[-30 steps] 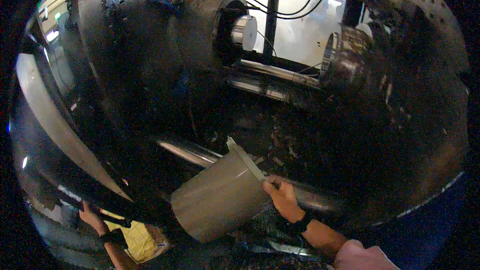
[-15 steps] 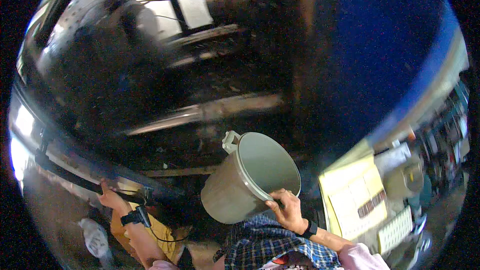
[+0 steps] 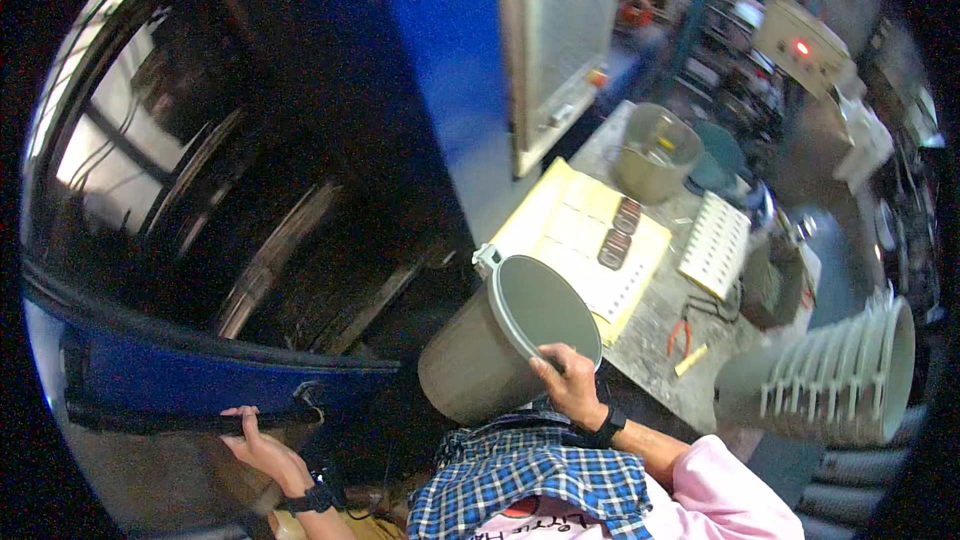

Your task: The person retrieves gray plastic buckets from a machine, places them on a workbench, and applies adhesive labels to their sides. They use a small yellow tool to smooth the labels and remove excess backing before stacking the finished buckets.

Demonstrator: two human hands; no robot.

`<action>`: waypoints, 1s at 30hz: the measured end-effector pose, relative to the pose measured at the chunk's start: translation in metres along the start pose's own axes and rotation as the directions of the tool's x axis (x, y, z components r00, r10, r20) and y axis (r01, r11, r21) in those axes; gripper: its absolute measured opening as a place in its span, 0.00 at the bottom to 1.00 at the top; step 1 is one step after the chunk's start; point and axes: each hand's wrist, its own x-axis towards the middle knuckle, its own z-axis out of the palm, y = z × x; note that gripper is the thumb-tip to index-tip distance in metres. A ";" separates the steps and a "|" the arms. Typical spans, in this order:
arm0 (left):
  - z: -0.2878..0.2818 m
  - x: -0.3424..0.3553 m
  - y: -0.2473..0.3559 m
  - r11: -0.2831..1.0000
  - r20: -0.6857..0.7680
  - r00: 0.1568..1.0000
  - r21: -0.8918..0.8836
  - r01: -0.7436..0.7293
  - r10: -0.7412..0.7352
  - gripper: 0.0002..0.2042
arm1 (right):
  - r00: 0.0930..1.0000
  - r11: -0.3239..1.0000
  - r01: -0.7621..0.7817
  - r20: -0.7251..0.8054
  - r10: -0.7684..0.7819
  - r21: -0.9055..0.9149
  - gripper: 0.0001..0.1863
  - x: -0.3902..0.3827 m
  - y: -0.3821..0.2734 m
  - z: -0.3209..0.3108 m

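Observation:
My right hand [image 3: 570, 386] is closed over the near rim of a grey plastic bucket [image 3: 470, 365]. The bucket tilts in front of my waist, its mouth turned up and to the right, and a light lug stands out at its rim. What I see of its inside is bare grey wall. Off to the left, my left hand [image 3: 262, 452] has its fingers stretched out against the dark lower edge of a blue machine panel [image 3: 210, 380]. Nothing shows in that hand. Beyond the panel lies the machine's dark interior [image 3: 290, 200] with metal bars.
To the right, a worktable [image 3: 650, 360] bears yellow sheets [image 3: 535, 240] with several dark parts, another bucket [image 3: 655, 155], a white tray [image 3: 714, 245] and red-handled pliers [image 3: 680, 337]. Stacked grey buckets [image 3: 820, 380] lean at its right corner. A blue machine wall [image 3: 440, 60] rises ahead.
My view has swung right, bringing the worktable and stacked buckets into sight. The bucket stays in my right hand in front of me. My left hand remains at the panel's edge.

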 end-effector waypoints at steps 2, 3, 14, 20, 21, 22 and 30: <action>0.025 -0.008 0.003 1.000 0.058 0.998 0.027 0.009 -0.010 0.09 | 0.987 0.990 -0.135 -0.086 0.138 0.031 0.11 -0.004 0.010 -0.018; 0.032 -0.015 0.005 0.999 0.100 0.995 0.041 -0.016 0.011 0.10 | 0.959 0.964 -0.234 -0.135 0.250 0.129 0.12 -0.008 0.019 -0.027; 0.113 -0.085 0.054 0.956 0.359 0.910 0.120 -0.267 0.209 0.08 | 0.654 0.252 -0.027 -0.173 0.736 0.967 0.09 -0.039 0.281 -0.133; 0.188 -0.100 0.025 0.911 0.274 0.932 0.272 -0.311 0.236 0.11 | 0.554 0.402 -0.395 -0.134 0.821 0.826 0.20 -0.051 0.400 -0.145; 0.192 -0.101 0.022 0.937 0.398 0.881 0.122 -0.328 0.256 0.13 | 0.505 0.371 -0.468 -0.101 0.857 0.802 0.21 -0.051 0.407 -0.147; 0.198 -0.102 0.021 0.928 0.438 0.856 0.113 -0.356 0.275 0.14 | 0.498 0.340 -0.504 -0.054 0.865 0.794 0.21 -0.051 0.411 -0.150; 0.213 -0.110 0.058 0.504 0.656 0.734 0.580 -0.640 0.178 0.28 | 0.400 0.591 -0.665 -0.450 0.798 0.458 0.16 -0.086 0.399 -0.183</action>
